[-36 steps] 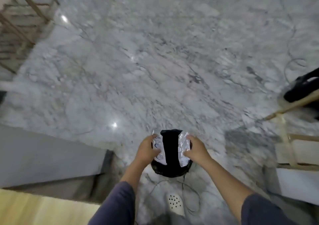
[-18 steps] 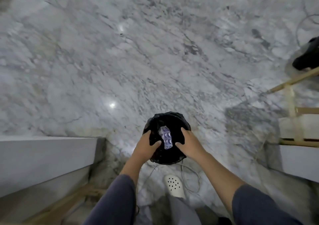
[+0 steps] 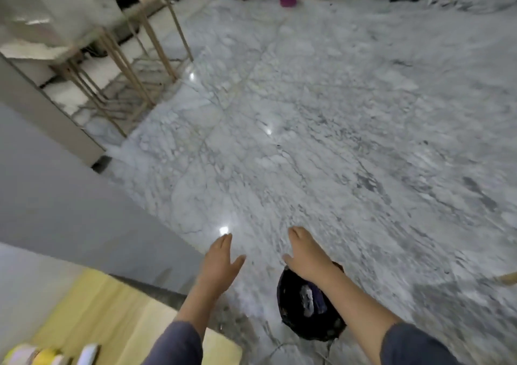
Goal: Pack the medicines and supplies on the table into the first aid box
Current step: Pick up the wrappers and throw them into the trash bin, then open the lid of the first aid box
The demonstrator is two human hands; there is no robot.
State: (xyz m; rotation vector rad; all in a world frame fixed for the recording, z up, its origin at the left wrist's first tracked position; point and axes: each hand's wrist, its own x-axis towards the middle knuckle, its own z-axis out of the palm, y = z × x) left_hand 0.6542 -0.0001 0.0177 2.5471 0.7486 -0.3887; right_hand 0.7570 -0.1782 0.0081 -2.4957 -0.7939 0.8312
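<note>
Head camera, looking down: both hands hang over a marble floor (image 3: 307,141), holding nothing. The left hand (image 3: 221,261) has its fingers stretched flat and spread; the right hand (image 3: 305,255) is likewise open, its wrist crossing the rim of a black bin (image 3: 288,303) on the floor. Inside the bin lies a silvery blister strip (image 3: 307,299) (blurred, details unreadable). Such strips are probably light, thin and bendable, best pinched by an edge. At the lower left, a yellow counter (image 3: 134,308) carries a few supplies (image 3: 42,357), cut off by the frame and too smeared to identify. No first aid box is visible.
</note>
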